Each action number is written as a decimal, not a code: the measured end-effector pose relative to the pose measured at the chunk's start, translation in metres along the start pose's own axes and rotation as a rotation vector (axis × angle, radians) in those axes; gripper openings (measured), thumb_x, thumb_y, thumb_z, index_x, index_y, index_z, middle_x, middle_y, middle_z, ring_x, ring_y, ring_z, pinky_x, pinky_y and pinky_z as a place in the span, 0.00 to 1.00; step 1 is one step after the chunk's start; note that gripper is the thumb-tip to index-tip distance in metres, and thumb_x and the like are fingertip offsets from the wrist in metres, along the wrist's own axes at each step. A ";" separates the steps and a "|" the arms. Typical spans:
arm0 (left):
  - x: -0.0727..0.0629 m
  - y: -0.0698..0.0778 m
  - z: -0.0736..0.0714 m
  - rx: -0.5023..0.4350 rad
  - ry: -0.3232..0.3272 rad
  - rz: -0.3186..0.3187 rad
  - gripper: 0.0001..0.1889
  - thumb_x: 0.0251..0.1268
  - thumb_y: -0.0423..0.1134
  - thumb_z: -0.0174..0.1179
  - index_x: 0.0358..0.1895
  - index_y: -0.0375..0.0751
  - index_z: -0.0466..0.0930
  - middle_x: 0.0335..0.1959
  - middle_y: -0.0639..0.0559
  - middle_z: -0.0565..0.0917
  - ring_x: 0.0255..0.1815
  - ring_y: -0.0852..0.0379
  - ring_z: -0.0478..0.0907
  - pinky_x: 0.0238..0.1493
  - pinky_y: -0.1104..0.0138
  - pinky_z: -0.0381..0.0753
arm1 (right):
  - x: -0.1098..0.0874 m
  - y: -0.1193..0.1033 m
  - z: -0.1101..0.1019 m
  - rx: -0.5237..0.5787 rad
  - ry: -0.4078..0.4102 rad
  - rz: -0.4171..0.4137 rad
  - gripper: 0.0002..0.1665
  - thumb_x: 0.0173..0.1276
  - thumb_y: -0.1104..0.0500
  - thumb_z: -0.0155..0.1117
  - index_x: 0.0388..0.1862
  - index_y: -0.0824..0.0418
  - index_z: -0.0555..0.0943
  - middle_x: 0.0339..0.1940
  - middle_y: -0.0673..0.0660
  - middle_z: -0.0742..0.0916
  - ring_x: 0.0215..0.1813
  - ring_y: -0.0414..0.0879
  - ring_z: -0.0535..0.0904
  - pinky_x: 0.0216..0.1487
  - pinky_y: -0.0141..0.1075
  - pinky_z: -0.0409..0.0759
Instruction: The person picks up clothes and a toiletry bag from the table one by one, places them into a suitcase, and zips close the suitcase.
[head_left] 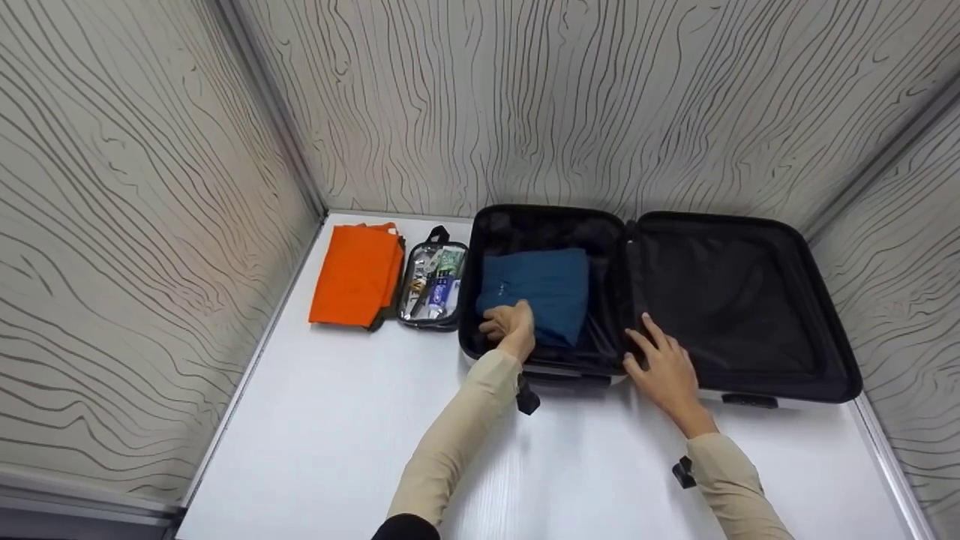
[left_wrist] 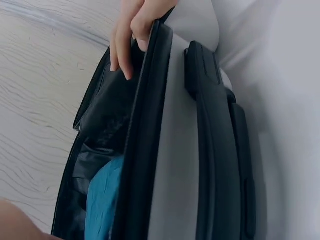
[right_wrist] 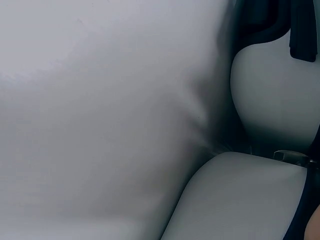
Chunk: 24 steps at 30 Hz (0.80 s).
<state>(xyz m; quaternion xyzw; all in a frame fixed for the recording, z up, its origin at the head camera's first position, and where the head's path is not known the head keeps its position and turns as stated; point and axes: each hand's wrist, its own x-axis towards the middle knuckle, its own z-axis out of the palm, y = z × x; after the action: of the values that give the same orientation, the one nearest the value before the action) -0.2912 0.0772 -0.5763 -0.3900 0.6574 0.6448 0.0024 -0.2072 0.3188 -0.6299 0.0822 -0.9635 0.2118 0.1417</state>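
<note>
A folded blue garment lies in the left half of an open black-lined suitcase. My left hand is over the garment's near left corner, its fingers loosely bent toward the suitcase's left wall; whether they touch the cloth cannot be made out. Fingers spread, my right hand rests at the near rim by the hinge, between the two halves. In the left wrist view the right hand reaches over the rim, and the blue garment shows partly behind it. The right wrist view catches mostly the suitcase's pale outer shell.
A clear toiletry pouch with tubes inside stands against the suitcase's left side. Left of it lies a folded orange cloth over something dark. The right suitcase half lies flat near the right wall. Patterned panels enclose the white table.
</note>
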 end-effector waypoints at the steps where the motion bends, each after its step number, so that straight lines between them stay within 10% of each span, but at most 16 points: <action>1: 0.002 0.000 0.000 0.003 0.028 0.021 0.30 0.65 0.35 0.61 0.65 0.27 0.59 0.66 0.24 0.55 0.70 0.28 0.53 0.70 0.45 0.56 | 0.000 0.000 0.000 0.000 -0.003 0.001 0.27 0.70 0.52 0.60 0.67 0.57 0.77 0.76 0.60 0.66 0.64 0.67 0.69 0.63 0.61 0.63; 5: 0.009 -0.002 0.000 0.110 0.032 0.134 0.15 0.61 0.32 0.61 0.49 0.36 0.69 0.54 0.32 0.66 0.59 0.34 0.64 0.60 0.48 0.68 | 0.000 0.000 -0.001 0.000 -0.002 0.006 0.27 0.70 0.52 0.60 0.67 0.57 0.77 0.76 0.60 0.66 0.64 0.67 0.69 0.63 0.61 0.63; 13: 0.016 -0.009 0.001 0.716 -0.126 0.533 0.15 0.58 0.36 0.68 0.48 0.46 0.79 0.56 0.39 0.67 0.60 0.40 0.61 0.59 0.48 0.62 | 0.000 0.000 -0.001 -0.002 0.009 -0.007 0.27 0.69 0.54 0.62 0.66 0.58 0.77 0.76 0.61 0.67 0.63 0.67 0.69 0.62 0.62 0.64; 19: 0.014 -0.011 -0.001 0.942 -0.300 0.560 0.28 0.65 0.48 0.66 0.67 0.45 0.73 0.73 0.30 0.57 0.75 0.28 0.46 0.69 0.38 0.51 | 0.000 0.000 -0.001 0.002 0.001 0.001 0.27 0.70 0.53 0.61 0.67 0.57 0.77 0.76 0.61 0.66 0.64 0.67 0.69 0.63 0.62 0.63; 24: 0.016 -0.016 -0.006 0.903 -0.384 0.596 0.34 0.63 0.46 0.69 0.72 0.46 0.68 0.74 0.27 0.54 0.75 0.24 0.39 0.68 0.40 0.59 | 0.000 0.000 0.000 0.001 -0.008 0.008 0.27 0.70 0.52 0.60 0.67 0.57 0.76 0.76 0.60 0.66 0.64 0.67 0.69 0.63 0.61 0.63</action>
<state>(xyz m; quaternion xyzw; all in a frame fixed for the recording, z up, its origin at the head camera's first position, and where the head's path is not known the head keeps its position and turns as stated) -0.2906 0.0659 -0.5969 -0.0240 0.9370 0.3321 0.1060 -0.2067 0.3189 -0.6296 0.0795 -0.9643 0.2123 0.1368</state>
